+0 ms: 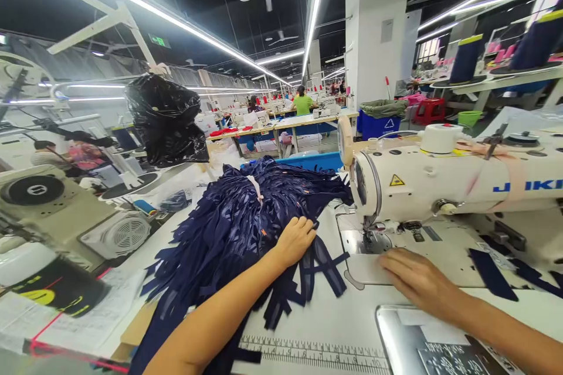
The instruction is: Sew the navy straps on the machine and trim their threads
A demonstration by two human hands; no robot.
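A large heap of navy fabric strips point(229, 228) lies on the white sewing table point(334, 328) to the left of the machine. My left hand point(295, 240) rests on the heap's right edge, fingers curled into the strips. Loose navy strips point(316, 275) trail from the heap toward the needle. My right hand point(416, 281) lies flat on the machine bed just right of the presser foot point(373, 228), fingers stretched out and slightly blurred, holding nothing. The white Juki sewing machine point(457, 179) stands across the right side.
A black plastic bag point(165, 120) hangs at upper left. A second machine and motor point(57, 205) stand at the left, papers point(65, 316) at the table's left corner. More navy strips point(497, 272) lie behind the right arm. Other workers sit at far benches point(302, 102).
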